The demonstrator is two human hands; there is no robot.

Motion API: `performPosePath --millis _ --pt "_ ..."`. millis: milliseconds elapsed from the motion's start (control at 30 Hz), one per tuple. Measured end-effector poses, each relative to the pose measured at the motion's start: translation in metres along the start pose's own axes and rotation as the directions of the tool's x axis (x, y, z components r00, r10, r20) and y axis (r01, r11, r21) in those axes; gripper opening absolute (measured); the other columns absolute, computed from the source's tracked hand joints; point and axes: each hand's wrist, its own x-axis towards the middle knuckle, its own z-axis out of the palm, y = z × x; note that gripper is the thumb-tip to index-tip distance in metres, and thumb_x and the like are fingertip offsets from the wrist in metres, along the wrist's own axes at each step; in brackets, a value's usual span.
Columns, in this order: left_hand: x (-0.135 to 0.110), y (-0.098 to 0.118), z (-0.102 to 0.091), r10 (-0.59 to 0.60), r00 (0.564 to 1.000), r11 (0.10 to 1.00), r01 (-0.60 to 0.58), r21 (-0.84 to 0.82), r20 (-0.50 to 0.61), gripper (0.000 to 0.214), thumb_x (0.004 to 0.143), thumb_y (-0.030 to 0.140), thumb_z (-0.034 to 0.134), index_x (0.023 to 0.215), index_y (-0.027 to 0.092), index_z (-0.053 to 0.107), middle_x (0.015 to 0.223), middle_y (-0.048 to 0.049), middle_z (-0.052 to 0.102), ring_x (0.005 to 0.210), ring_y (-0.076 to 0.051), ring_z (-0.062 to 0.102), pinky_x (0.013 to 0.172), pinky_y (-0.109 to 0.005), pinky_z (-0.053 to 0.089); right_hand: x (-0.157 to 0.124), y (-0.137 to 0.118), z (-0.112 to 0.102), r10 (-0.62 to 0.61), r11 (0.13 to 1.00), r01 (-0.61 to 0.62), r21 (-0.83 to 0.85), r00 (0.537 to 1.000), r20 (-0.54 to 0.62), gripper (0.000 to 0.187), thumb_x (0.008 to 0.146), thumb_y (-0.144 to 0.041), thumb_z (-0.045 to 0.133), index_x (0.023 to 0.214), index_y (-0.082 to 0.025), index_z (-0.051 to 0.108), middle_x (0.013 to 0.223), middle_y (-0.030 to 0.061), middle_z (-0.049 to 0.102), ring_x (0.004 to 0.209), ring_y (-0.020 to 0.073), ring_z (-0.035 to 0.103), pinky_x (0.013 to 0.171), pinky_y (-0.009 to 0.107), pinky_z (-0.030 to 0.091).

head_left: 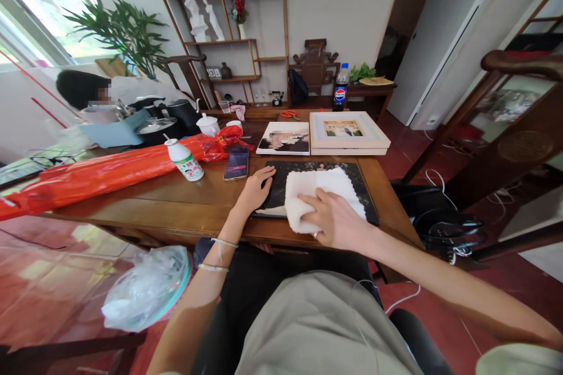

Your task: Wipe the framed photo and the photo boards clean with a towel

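Observation:
A dark photo panel (277, 194) lies flat on the wooden table in front of me. My left hand (255, 190) rests on its left edge with the fingers stretched out. My right hand (336, 215) holds a fluffy white cloth (323, 180) pressed on the panel, with the fingers bent over the cloth. Much of the panel's picture is hidden under the cloth. Just left of my left hand lies a phone (236, 162) with its screen lit. Behind the panel are a photo print (284, 137) and a stack of white picture frames (352, 132).
A white and green bottle (183, 160) stands beside a long red plastic-wrapped bundle (123, 170) on the left. Orange-handled scissors (289, 114) and a cola bottle (340, 91) are at the back. A person (132, 89) leans over the table's far left. A bag-lined bin (149, 287) stands below.

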Motion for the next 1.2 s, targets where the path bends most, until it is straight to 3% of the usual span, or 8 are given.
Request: performPosePath --millis 100,233,367,467,667,767,1067,1200 --pt "0.0 -0.001 0.0 0.003 1.0 1.0 -0.003 -0.003 0.01 0.034 0.089 0.023 0.043 0.114 0.013 0.065 0.126 -0.0095 0.06 0.122 -0.021 0.052 0.108 -0.039 0.037 0.002 0.008 0.006 -0.004 0.999 0.006 0.052 1.0 -0.029 0.029 0.071 -0.019 0.059 0.098 -0.02 0.07 0.133 0.0095 0.051 0.106 0.0298 0.045 0.086 0.043 0.041" --pt "0.0 0.0 0.0 0.002 1.0 1.0 -0.002 -0.01 0.011 0.036 0.089 0.023 0.043 0.115 0.009 0.064 0.126 -0.0115 0.06 0.123 -0.022 0.052 0.109 -0.037 0.037 0.008 0.059 0.015 0.179 0.983 -0.178 0.035 0.984 -0.02 0.042 0.071 -0.008 0.052 0.108 -0.019 0.066 0.141 0.0108 0.044 0.126 0.0334 0.034 0.098 0.054 0.031" --pt "0.0 0.0 0.0 0.005 1.0 1.0 -0.005 -0.018 0.002 0.035 0.089 0.022 0.044 0.114 0.011 0.065 0.126 -0.0109 0.06 0.122 -0.021 0.052 0.108 -0.037 0.038 0.015 0.09 0.018 0.314 0.947 -0.313 -0.068 0.949 0.007 0.044 0.074 -0.006 0.048 0.114 -0.015 0.063 0.138 0.0165 0.045 0.126 0.0356 0.037 0.095 0.056 0.033" --pt "0.0 -0.002 0.001 0.004 1.0 1.0 -0.004 -0.014 -0.003 0.034 0.089 0.022 0.043 0.114 0.014 0.065 0.126 -0.0091 0.061 0.122 -0.021 0.052 0.108 -0.039 0.038 0.016 0.069 0.019 0.295 0.952 -0.292 -0.092 0.955 0.024 0.044 0.074 -0.007 0.05 0.115 -0.016 0.064 0.142 0.0173 0.041 0.129 0.0378 0.034 0.099 0.057 0.03" --pt "0.0 -0.002 0.001 0.016 1.0 1.0 -0.016 -0.018 0.004 0.034 0.089 0.022 0.043 0.114 0.013 0.065 0.126 -0.0098 0.06 0.122 -0.021 0.052 0.108 -0.039 0.038 0.011 -0.02 0.021 0.05 0.997 -0.054 0.059 0.996 0.069 0.035 0.077 -0.019 0.058 0.11 -0.019 0.068 0.15 0.016 0.03 0.137 0.0399 0.02 0.107 0.058 0.016" --pt "0.0 -0.002 0.0 0.013 1.0 1.0 -0.013 -0.027 0.011 0.035 0.089 0.021 0.042 0.114 0.012 0.064 0.126 -0.0105 0.06 0.122 -0.021 0.052 0.107 -0.038 0.039 0.014 -0.029 0.019 -0.028 0.995 0.022 0.102 0.998 0.057 0.036 0.076 -0.024 0.061 0.111 -0.02 0.068 0.149 0.0154 0.031 0.137 0.0384 0.021 0.108 0.056 0.016" --pt "0.0 -0.002 0.001 0.004 1.0 1.0 -0.004 0.0 0.004 0.034 0.09 0.024 0.043 0.115 0.014 0.064 0.127 -0.0089 0.06 0.123 -0.02 0.051 0.109 -0.038 0.037 0.04 0.072 0.026 0.213 0.976 -0.214 -0.036 0.977 -0.026 0.036 0.083 -0.026 0.056 0.118 -0.02 0.063 0.144 0.013 0.041 0.132 0.0324 0.035 0.105 0.049 0.029" --pt "0.0 -0.002 0.001 0.0 1.0 1.0 0.0 -0.001 0.005 0.034 0.089 0.024 0.043 0.114 0.017 0.065 0.126 -0.0075 0.06 0.123 -0.02 0.051 0.109 -0.039 0.037 0.043 0.068 0.027 0.215 0.971 -0.221 -0.093 0.974 -0.067 0.04 0.093 -0.044 0.041 0.108 -0.019 0.068 0.139 0.0154 0.046 0.126 0.0347 0.04 0.099 0.05 0.034"
